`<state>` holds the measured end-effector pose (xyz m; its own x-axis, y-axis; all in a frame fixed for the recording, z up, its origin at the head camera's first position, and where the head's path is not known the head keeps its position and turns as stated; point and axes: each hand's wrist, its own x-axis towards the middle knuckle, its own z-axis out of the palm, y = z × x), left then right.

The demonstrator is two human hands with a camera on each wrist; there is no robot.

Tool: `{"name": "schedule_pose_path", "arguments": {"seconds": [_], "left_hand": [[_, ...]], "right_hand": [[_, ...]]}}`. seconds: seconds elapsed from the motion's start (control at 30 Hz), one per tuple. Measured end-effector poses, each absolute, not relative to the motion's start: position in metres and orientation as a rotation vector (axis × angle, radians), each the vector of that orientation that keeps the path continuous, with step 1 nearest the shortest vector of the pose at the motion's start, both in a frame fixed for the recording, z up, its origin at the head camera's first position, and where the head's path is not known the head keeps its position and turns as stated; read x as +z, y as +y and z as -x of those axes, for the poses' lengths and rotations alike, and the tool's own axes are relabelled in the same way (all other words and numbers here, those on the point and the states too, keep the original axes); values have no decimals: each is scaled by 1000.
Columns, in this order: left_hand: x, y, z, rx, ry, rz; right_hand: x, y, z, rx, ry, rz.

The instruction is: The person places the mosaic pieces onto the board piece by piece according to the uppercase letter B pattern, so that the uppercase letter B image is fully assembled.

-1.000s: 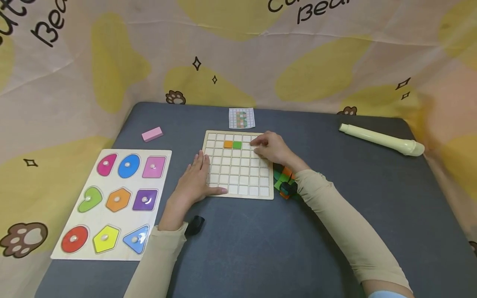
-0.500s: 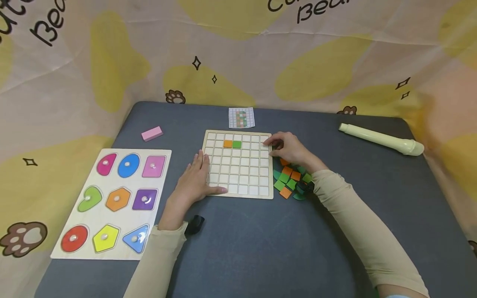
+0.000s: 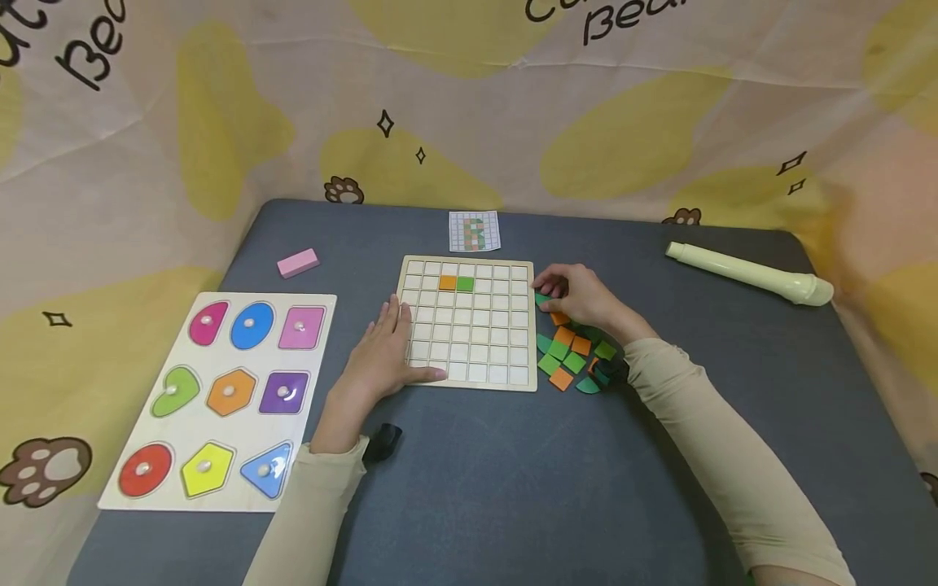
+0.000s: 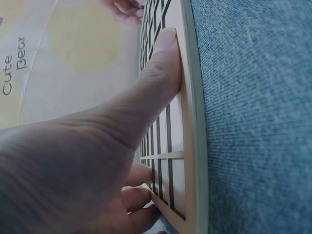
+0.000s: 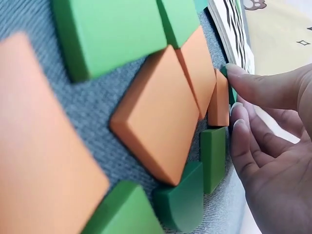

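Observation:
A square wooden grid board [image 3: 469, 325] with white cells lies in the middle of the table. One orange tile [image 3: 448, 282] and one green tile [image 3: 465, 283] sit side by side in its second row. My left hand [image 3: 377, 358] rests on the board's left and lower edges, thumb extended over the front frame in the left wrist view. Just right of the board's upper corner, my right hand [image 3: 582, 297] has thumb and curled fingertips at a dark green piece [image 5: 231, 85], seemingly pinching it. Loose orange and green tiles [image 3: 575, 361] lie below that hand, partly hidden.
A small printed card [image 3: 475, 232] with a coloured grid pattern lies behind the board. To the left are a knobbed shape puzzle [image 3: 242, 391] and a pink block [image 3: 298, 263]. A pale yellow-green microphone-shaped object [image 3: 747, 273] lies at the far right.
My right hand has moved right, off the board's upper right part to beside its edge, uncovering loose tiles. My left hand stays in place.

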<state>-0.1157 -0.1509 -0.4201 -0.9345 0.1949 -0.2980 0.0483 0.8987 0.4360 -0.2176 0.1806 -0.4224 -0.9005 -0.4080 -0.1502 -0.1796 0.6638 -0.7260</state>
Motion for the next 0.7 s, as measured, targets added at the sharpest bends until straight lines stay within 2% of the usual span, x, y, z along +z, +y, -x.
{"name": "schedule_pose_path", "arguments": {"seconds": [0.7], "left_hand": [[-422, -151, 117, 614, 2721, -170]], "right_hand": [[-420, 184, 214, -1052, 2652, 495]]}}
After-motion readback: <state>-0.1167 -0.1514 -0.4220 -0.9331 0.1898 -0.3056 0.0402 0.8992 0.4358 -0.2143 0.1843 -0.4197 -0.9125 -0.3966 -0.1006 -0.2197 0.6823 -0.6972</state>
